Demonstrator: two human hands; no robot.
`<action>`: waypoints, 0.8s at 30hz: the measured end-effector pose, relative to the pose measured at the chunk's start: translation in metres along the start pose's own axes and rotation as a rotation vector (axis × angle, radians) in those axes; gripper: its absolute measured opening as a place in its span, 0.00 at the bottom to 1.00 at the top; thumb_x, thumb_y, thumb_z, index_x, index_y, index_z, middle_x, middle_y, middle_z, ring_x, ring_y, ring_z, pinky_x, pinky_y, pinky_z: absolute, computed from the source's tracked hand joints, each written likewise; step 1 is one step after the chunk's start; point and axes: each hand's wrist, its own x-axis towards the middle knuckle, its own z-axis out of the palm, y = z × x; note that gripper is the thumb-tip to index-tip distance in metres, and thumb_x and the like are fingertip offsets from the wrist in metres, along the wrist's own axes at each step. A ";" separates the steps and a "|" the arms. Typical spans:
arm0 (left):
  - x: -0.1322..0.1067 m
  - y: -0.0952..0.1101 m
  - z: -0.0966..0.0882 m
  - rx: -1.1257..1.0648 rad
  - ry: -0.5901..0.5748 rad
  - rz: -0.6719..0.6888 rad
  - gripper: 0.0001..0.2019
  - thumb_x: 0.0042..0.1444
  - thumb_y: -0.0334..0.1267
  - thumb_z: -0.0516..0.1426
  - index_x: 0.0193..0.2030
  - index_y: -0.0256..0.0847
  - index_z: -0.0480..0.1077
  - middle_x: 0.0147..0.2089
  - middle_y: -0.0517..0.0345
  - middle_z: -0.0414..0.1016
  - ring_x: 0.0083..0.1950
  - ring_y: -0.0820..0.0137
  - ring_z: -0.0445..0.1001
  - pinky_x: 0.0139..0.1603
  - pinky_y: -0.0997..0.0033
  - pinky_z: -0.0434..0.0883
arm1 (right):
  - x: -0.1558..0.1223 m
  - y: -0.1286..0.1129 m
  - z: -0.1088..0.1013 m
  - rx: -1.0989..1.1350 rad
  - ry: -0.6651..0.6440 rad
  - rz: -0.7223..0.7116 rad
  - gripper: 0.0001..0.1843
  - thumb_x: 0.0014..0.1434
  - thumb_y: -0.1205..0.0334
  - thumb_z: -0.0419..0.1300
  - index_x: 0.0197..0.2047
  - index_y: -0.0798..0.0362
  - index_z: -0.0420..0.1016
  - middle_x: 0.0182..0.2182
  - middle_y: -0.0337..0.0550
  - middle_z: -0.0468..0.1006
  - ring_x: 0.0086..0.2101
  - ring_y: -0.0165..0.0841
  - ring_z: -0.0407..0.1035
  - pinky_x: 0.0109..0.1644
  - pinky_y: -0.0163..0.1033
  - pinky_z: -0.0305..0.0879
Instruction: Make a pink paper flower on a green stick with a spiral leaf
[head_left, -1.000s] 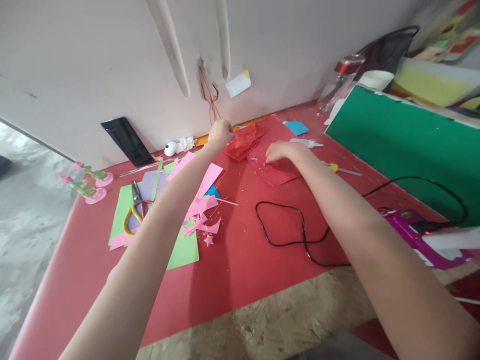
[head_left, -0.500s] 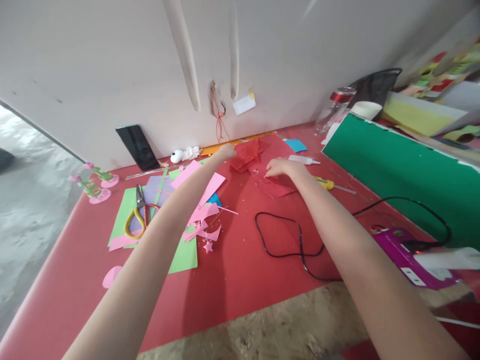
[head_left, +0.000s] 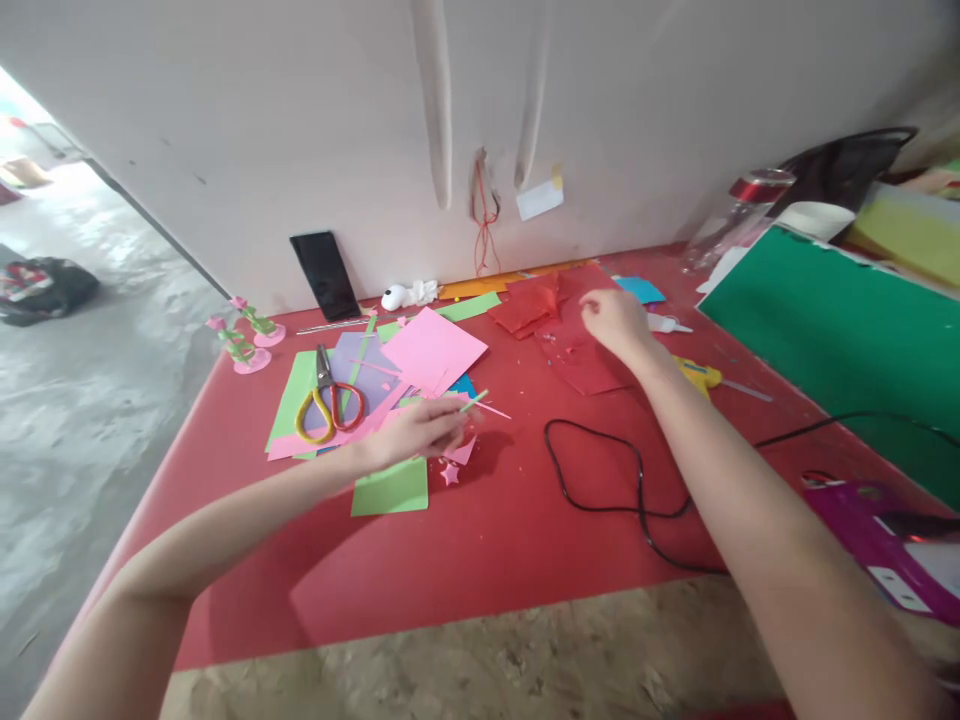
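Observation:
My left hand [head_left: 426, 430] is over the paper scraps at the table's middle, fingers closed. A thin green paper strip [head_left: 475, 401] sticks out from its fingertips. Below the hand lie a small pink star [head_left: 450, 473] and a light green sheet [head_left: 397, 488]. A pink square of paper [head_left: 433, 348] rests just behind it. My right hand [head_left: 613, 318] hovers by the thin red paper [head_left: 589, 365], its fingers pinched together; whatever is between them is hidden. Crumpled red paper [head_left: 529, 305] lies to its left.
Scissors [head_left: 324, 400] lie on paper sheets at the left. Two small pink-flower models [head_left: 251, 365] and a dark phone [head_left: 326, 275] stand behind. A black cable [head_left: 596, 432], a yellow glue gun [head_left: 697, 376], a purple power strip [head_left: 874, 535] and a green board [head_left: 832, 325] occupy the right.
My left hand has come back from the crumpled red paper to the scraps, and a green strip now shows at its fingertips. The right hand has lifted slightly. The view has turned left.

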 end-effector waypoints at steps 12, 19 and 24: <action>-0.057 -0.035 0.038 -0.174 -0.124 0.088 0.20 0.65 0.52 0.42 0.39 0.37 0.62 0.20 0.67 0.61 0.17 0.80 0.56 0.19 0.78 0.57 | -0.090 0.104 0.020 0.045 0.115 0.372 0.18 0.63 0.55 0.58 0.54 0.54 0.69 0.52 0.48 0.72 0.48 0.36 0.70 0.51 0.48 0.70; 0.011 0.002 0.048 0.318 -0.111 0.337 0.16 0.68 0.38 0.39 0.40 0.37 0.66 0.45 0.49 0.78 0.46 0.71 0.76 0.50 0.70 0.70 | -0.095 0.119 0.048 0.147 0.165 0.467 0.20 0.63 0.55 0.58 0.55 0.55 0.68 0.52 0.49 0.71 0.49 0.37 0.70 0.51 0.49 0.70; 0.106 0.011 0.066 0.674 -0.065 0.451 0.14 0.66 0.31 0.43 0.50 0.33 0.67 0.62 0.39 0.68 0.63 0.62 0.68 0.63 0.58 0.62 | -0.096 0.124 0.054 0.246 0.230 0.512 0.20 0.63 0.55 0.58 0.54 0.56 0.69 0.52 0.50 0.71 0.49 0.37 0.69 0.52 0.49 0.70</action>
